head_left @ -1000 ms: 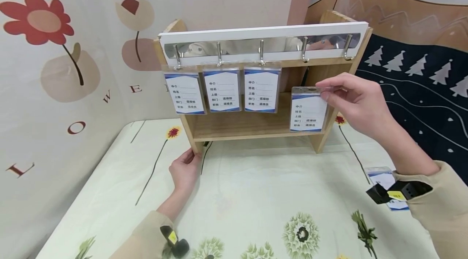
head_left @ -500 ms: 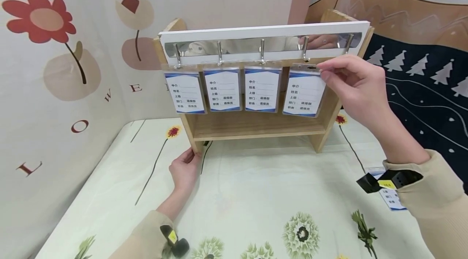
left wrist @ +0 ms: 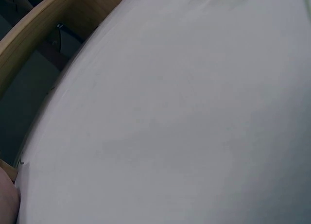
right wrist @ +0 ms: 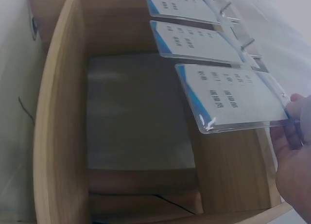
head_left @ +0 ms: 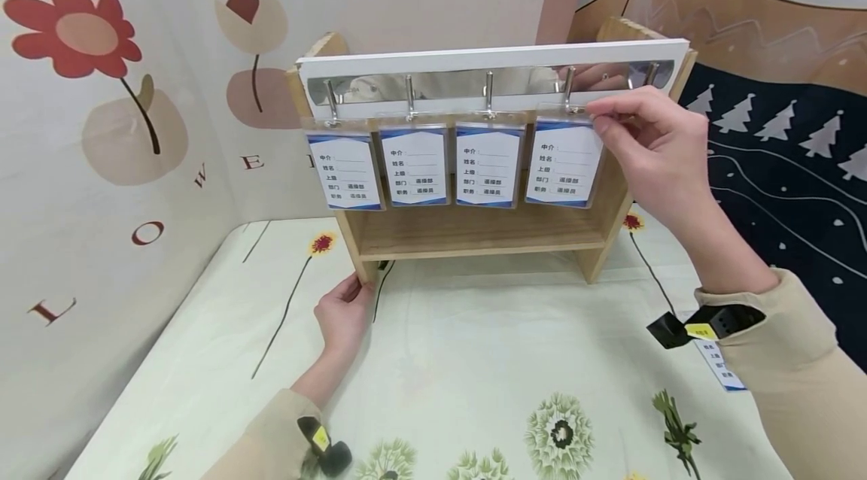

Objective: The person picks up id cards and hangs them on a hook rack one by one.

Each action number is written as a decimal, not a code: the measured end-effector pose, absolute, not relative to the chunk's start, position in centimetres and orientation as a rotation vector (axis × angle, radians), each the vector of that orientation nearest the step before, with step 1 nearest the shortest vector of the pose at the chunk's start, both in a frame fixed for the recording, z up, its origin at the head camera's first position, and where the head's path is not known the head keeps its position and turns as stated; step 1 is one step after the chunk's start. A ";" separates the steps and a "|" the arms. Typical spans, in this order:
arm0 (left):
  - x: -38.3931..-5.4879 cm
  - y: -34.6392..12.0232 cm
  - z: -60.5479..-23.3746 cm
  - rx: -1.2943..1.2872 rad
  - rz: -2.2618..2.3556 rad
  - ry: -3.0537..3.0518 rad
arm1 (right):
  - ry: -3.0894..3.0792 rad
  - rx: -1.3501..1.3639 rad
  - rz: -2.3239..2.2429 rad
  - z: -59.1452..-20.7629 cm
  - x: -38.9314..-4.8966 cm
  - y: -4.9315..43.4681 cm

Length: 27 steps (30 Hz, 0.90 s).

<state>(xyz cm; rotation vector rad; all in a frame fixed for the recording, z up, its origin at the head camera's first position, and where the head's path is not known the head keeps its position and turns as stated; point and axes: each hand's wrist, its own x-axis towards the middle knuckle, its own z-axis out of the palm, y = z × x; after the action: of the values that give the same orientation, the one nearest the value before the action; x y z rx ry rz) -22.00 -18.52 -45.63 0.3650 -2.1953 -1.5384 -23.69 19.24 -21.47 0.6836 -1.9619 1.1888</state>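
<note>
My right hand (head_left: pixel 660 145) pinches the top right corner of a clear badge holder (head_left: pixel 564 164) with a white and blue card inside. Its top edge is at the fourth hook (head_left: pixel 568 89); whether the slot is over the hook tip I cannot tell. In the right wrist view the same badge holder (right wrist: pixel 233 95) slants out from the fingers. Three similar badge holders (head_left: pixel 489 168) hang from the hooks to its left. Low on the left, my left hand (head_left: pixel 344 314) grips the foot of the wooden shelf (head_left: pixel 481 235). The left wrist view shows mostly tablecloth.
The fifth hook (head_left: pixel 651 75) is partly behind my right hand. Another badge holder (head_left: pixel 721 366) lies on the flowered tablecloth (head_left: pixel 467 344), partly covered by the right sleeve. A dark cord (head_left: pixel 382 288) runs by the shelf's left foot.
My right hand has raised the badge holder from in front of the shelf up to the fourth hook, shifting it slightly left. My left hand has stayed at the shelf's foot.
</note>
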 end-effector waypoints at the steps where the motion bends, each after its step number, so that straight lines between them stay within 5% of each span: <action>1: -22.0 -18.5 -45.6 0.365 -1.540 -2.195 | -1.955 0.676 1.187 -21.6 -23.7 19.2; 27: -22.0 -18.5 -45.6 0.371 -1.538 -2.195 | -2.012 0.532 1.254 -21.5 -23.0 18.1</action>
<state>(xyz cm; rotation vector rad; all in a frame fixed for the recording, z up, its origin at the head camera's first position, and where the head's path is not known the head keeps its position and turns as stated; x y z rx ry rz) -22.02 -18.46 -45.57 0.3708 -2.1951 -1.5375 -23.03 18.15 -21.45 0.5315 -2.0124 1.2544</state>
